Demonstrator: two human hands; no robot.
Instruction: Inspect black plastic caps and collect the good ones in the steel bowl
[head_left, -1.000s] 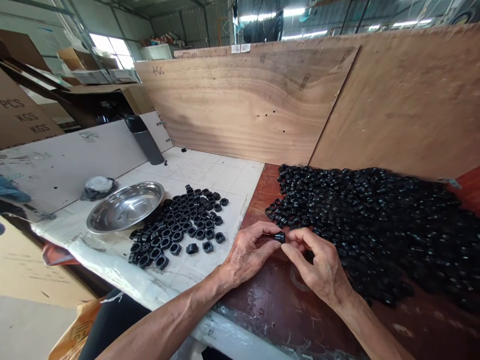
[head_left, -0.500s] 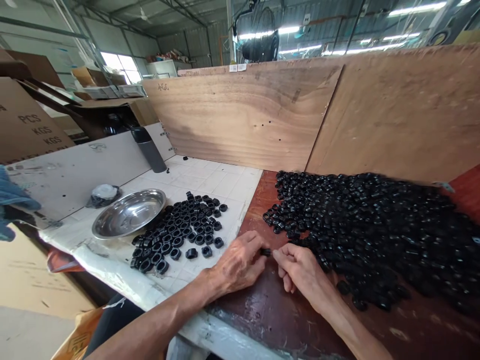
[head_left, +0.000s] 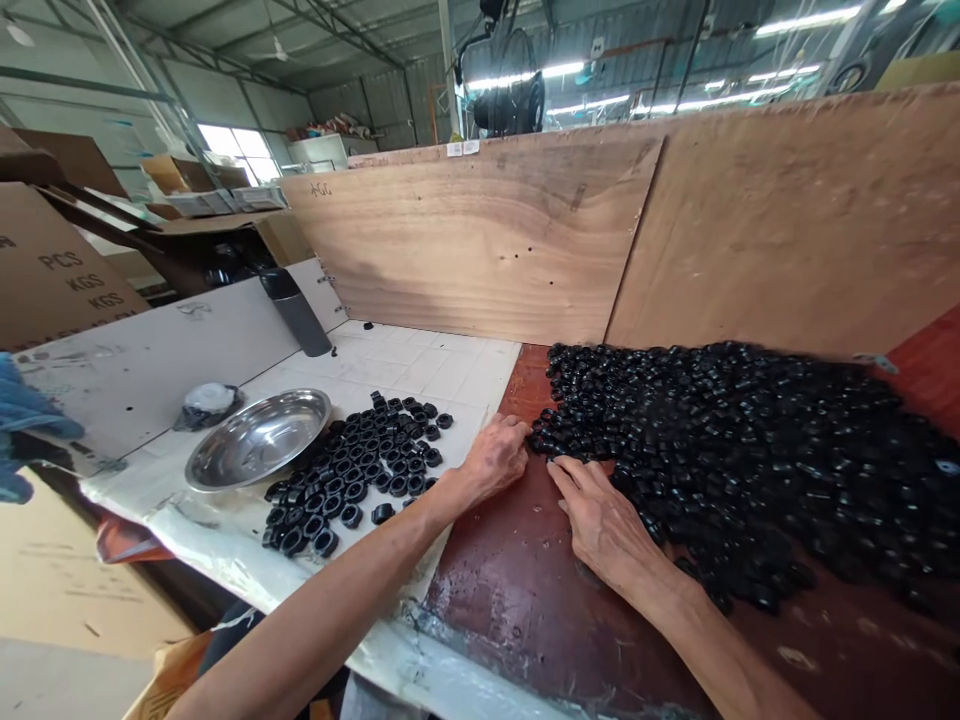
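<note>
A large heap of small black plastic nuts (head_left: 720, 450) covers the right side of the reddish-brown board. My left hand (head_left: 496, 455) is at the heap's left edge, its fingers curled and its fingertips against the nearest pieces. Whatever those fingers may hold is hidden. Just right of it, my right hand (head_left: 604, 515) lies palm down with its fingers stretched forward to the heap's near edge; nothing shows in it. A smaller group of black ring-shaped nuts (head_left: 364, 462), many with their holes facing up, sits on the white surface beyond my left forearm.
A shiny metal bowl (head_left: 259, 440) stands left of the smaller group. Behind it are a dark grey bottle (head_left: 296, 315) and a small plastic-wrapped bundle (head_left: 208, 400). A tall plywood panel (head_left: 450, 240) closes off the back. Cardboard boxes (head_left: 67, 265) rise at the left.
Both hands have moved forward to the heap's edge and no longer meet. The small black piece seen between them is out of sight. My right fingers have straightened from a pinch.
</note>
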